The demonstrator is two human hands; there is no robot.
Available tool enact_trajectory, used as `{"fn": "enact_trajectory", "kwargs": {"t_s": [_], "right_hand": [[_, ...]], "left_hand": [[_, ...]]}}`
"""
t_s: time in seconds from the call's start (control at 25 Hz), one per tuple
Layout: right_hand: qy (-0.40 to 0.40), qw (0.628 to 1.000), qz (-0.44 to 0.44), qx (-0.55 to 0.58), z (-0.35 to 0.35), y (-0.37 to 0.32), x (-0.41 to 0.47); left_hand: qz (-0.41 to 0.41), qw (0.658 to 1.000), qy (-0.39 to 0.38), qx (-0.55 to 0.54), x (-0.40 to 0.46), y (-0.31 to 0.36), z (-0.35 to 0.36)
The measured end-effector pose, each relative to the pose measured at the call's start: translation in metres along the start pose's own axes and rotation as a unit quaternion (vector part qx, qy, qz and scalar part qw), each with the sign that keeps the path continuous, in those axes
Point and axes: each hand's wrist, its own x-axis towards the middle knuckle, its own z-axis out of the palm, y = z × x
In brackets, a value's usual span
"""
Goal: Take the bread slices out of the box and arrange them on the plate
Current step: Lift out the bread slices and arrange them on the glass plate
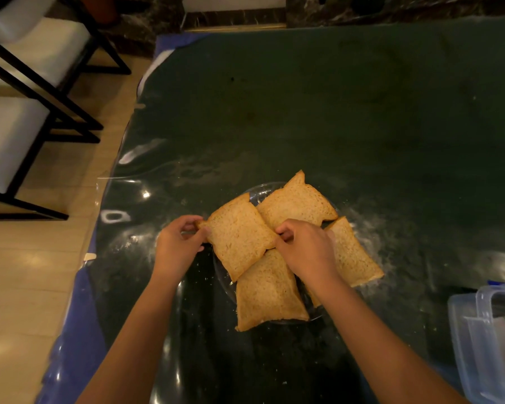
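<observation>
Head view, looking down over a dark green desk (333,112) under a clear, glossy cover. Four bread slices are fanned out over a clear glass plate (263,192), whose rim shows only at the far side and under the near slices. The left slice (236,237) lies on top of its neighbours, and both hands are on it. The left hand (177,246) pinches the slice's left corner, thumb and fingertips pressed together on the crust. The right hand (306,249) pinches the opposite right corner the same way, its grip closed on the edge where the slice meets the far slice (298,205). The near slice (270,293) sits partly beneath the held one and juts past the plate toward the camera. The right slice (353,258) is half hidden behind the right hand and wrist, its outer end hanging past the plate. Crumbs dust the desk around the plate. At the lower right edge stands the clear plastic box (487,339) with its lid leaning against it, well apart from the plate; what it contains cannot be made out. Off to the left, black-framed chairs (27,112) with pale cushions stand on a light floor.
</observation>
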Motion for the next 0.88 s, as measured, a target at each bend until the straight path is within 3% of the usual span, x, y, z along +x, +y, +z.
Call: {"fn": "enact_trajectory", "kwargs": {"t_s": [0.12,0.2,0.28,0.4,0.48,0.72,0.88], "right_hand": [[0.015,0.999,-0.007,0.031,-0.01,0.005,-0.004],[0.103,0.993,0.014,0.06,-0.028,0.022,-0.008],[0.171,0.983,0.061,0.02,-0.047,0.049,-0.013],[0.1,0.981,0.155,0.057,-0.06,0.078,-0.016],[0.066,0.977,0.156,0.129,-0.055,0.082,-0.016],[0.156,0.977,0.105,0.098,-0.042,0.081,-0.015],[0.17,0.974,0.092,0.115,-0.038,0.08,-0.011]], "left_hand": [[-0.016,1.0,0.004,0.003,0.001,-0.002,0.001],[-0.029,0.999,0.005,-0.022,0.0,-0.004,-0.001],[-0.056,0.997,0.005,-0.062,-0.003,-0.006,-0.002],[-0.11,0.986,0.002,-0.127,-0.007,-0.008,-0.001],[-0.132,0.976,0.003,-0.172,-0.01,-0.009,0.001],[-0.132,0.968,0.012,-0.213,-0.016,-0.011,-0.001],[-0.138,0.968,0.016,-0.208,-0.017,-0.014,0.001]]}}
